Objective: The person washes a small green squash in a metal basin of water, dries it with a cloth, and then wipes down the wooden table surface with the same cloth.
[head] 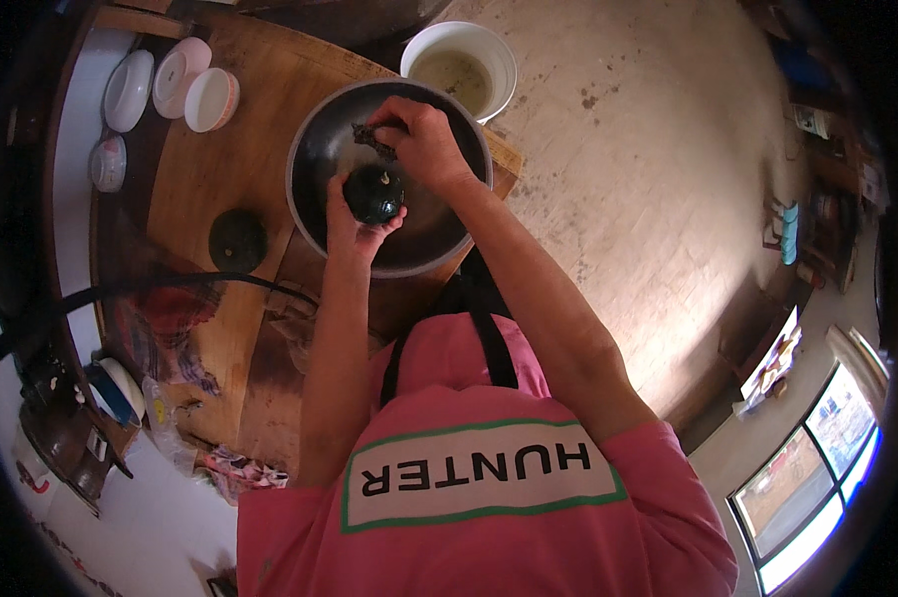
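Note:
A wide, dark metal bowl (426, 250) with a light rim stands at the corner of the wooden table. Over it, my left hand (356, 231) cups a round, dark green squash or similar fruit (374, 195), wet and shiny, from below. My right hand (423, 142) pinches a dark, ragged scrubbing pad or clump (374, 142) just above the fruit, apart from it. A second dark green round fruit (238, 240) rests on the table left of the bowl.
Beyond the bowl stands a white bucket (460, 67) with murky liquid. White bowls and dishes (212, 101) lie at the table's far left. Crumpled cloths (173, 321) and a clear plastic bag (167, 425) are nearer. A black cable (195, 277) crosses the view at left.

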Available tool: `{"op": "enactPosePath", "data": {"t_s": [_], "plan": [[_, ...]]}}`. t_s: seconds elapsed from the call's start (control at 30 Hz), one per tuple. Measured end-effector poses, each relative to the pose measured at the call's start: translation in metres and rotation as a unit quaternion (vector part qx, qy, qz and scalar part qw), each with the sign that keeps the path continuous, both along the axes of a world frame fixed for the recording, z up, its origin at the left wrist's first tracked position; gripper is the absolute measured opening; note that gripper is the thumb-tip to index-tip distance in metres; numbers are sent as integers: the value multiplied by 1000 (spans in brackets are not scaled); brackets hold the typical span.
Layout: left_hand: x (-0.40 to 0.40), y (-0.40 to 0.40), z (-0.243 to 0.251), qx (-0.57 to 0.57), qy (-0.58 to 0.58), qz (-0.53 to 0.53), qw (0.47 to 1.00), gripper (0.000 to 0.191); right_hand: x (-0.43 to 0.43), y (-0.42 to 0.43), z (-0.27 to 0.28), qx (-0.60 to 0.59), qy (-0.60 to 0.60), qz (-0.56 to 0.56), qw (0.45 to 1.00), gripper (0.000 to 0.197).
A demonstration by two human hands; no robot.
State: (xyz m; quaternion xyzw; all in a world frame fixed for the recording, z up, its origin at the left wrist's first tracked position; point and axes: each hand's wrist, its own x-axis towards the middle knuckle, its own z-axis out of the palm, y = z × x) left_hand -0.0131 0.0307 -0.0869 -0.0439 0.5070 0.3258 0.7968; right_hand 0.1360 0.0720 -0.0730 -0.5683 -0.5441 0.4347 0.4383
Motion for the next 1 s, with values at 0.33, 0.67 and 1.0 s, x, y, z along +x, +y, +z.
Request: {"op": "enactPosePath", "data": {"t_s": [0.33, 0.67, 1.0], "plan": [[7, 4, 8, -32, 81, 23, 996, 42, 4, -11, 47, 1, 29, 42, 999, 18], [3, -2, 13, 20, 5, -4, 1000, 37, 2, -24, -47, -75, 61, 47, 994, 23], [6, -1, 9, -34, 34, 113, 992, 38, -27, -69, -16, -58, -41, -119, 990, 21]]}}
